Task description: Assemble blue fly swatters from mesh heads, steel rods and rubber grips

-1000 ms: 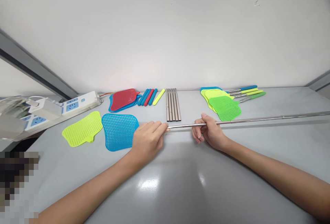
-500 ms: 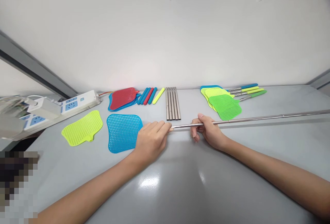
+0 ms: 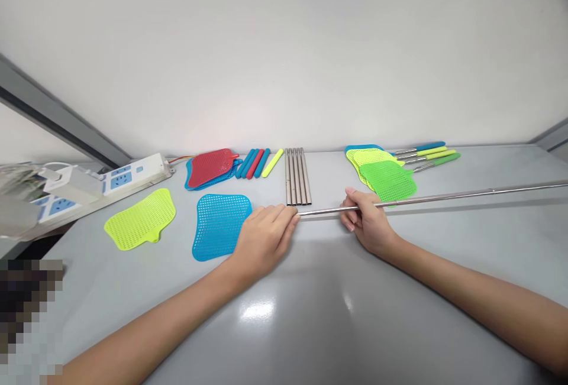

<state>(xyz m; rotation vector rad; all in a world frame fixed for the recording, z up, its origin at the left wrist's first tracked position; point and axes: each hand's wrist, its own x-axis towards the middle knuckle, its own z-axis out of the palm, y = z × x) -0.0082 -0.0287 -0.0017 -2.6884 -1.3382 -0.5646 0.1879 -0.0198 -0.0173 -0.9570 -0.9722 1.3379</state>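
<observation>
My left hand (image 3: 267, 237) is closed around the neck side of a blue fly swatter head (image 3: 222, 225), a perforated plastic sheet. The thin end of a long telescopic metal rod (image 3: 444, 197) runs into this hand, and the fingers hide the joint there. Farther along the rod, my right hand (image 3: 367, 222) is closed on it between thumb and fingers. The rod stretches past the right edge of the view, extended, and slopes slightly upward.
Behind my hands lie several collapsed metal rods (image 3: 298, 178), coloured handle grips (image 3: 252, 164) and a red swatter head (image 3: 212, 169). At left are a yellow swatter head (image 3: 141, 219) and a power strip (image 3: 119, 181). Assembled fly swatters (image 3: 390, 181) lie back right.
The blue swatter head has shifted right and tilted a little in my left hand. My right hand has moved slightly right, its fingers more curled in. The rod's right part sits higher.
</observation>
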